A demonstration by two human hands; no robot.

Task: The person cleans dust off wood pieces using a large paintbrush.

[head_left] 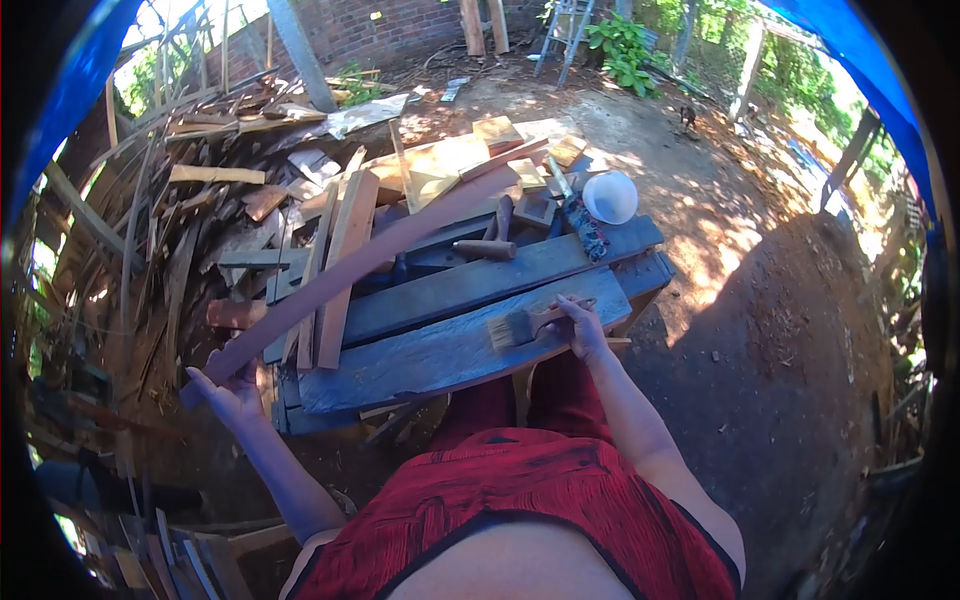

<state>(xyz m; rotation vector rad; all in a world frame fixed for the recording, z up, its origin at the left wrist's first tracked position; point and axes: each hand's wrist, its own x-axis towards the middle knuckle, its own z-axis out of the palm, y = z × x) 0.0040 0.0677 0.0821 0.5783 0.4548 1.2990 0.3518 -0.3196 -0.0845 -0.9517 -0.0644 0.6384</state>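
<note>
My left hand [235, 392] is closed around the near end of a long reddish-brown wooden board [375, 255], which slants up and away over the bench. A paintbrush [512, 331] with a wide head of pale bristles is in my right hand [578, 325], its fingers wrapped round the handle. The bristles are close over the front plank of the wooden workbench [430, 368]. Beyond the board lies a wooden-handled hammer [487, 246]. Two narrow boards [347, 265] rest across the bench under the long one.
A white plastic tub [610, 197] stands at the bench's far right corner, beside a dark patterned object [585, 227]. Cut wood pieces [440, 165] are heaped behind the bench. Scrap timber [190, 200] covers the ground at left. A ladder [566, 40] leans farther back.
</note>
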